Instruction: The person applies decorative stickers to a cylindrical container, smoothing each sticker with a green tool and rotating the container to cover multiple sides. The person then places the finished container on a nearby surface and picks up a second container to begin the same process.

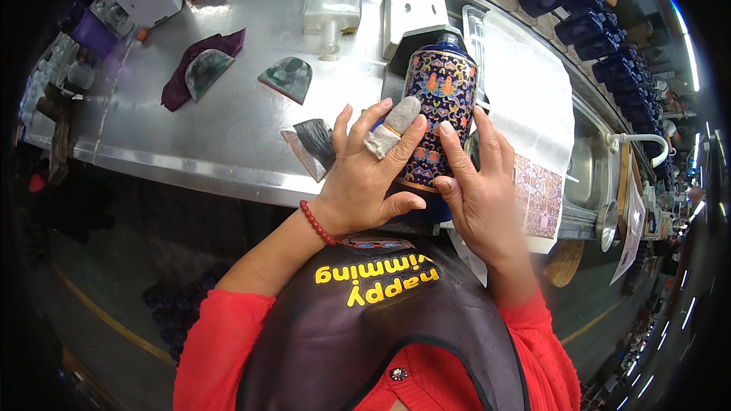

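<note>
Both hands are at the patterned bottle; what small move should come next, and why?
Perhaps a light smoothing stroke across the patterned bottle with the grey-covered finger of the left hand: that finger sits at the bottle's left side, while the right hand touches its right side.

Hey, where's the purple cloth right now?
In the head view, the purple cloth lies at left on the metal table, partly beneath one green half-round piece and left of a second such piece.
</note>
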The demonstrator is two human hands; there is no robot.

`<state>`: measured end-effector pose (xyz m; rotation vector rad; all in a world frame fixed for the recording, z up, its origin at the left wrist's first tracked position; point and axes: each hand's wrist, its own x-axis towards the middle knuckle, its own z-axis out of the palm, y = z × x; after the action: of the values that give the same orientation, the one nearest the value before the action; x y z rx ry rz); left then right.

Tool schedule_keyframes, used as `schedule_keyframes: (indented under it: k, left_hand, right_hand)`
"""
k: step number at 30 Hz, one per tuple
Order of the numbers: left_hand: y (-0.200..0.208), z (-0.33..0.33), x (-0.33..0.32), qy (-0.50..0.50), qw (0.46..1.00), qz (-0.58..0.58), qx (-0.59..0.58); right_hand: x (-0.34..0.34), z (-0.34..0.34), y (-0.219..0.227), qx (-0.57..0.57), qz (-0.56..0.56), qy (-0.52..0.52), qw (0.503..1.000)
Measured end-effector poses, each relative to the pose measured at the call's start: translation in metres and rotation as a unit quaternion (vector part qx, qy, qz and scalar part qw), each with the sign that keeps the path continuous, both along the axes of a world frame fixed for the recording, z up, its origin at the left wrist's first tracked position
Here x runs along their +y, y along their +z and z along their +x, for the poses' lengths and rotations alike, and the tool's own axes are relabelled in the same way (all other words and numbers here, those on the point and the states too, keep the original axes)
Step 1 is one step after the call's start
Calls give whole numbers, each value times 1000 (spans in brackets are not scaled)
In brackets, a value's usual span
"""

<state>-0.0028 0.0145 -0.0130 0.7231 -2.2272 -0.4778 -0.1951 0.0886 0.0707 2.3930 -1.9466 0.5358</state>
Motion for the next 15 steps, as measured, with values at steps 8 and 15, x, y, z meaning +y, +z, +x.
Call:
schedule_keyframes:
  k: [8,15]
  left_hand:
    - [-1,4,-2,2,999,-33,-27]
    - [-3,4,1,-3,1000,-19,-19]
  right_hand:
    - [1,0,-4,5,2,-7,1000]
    - [5,-1,-6,8,9,-5,1000]
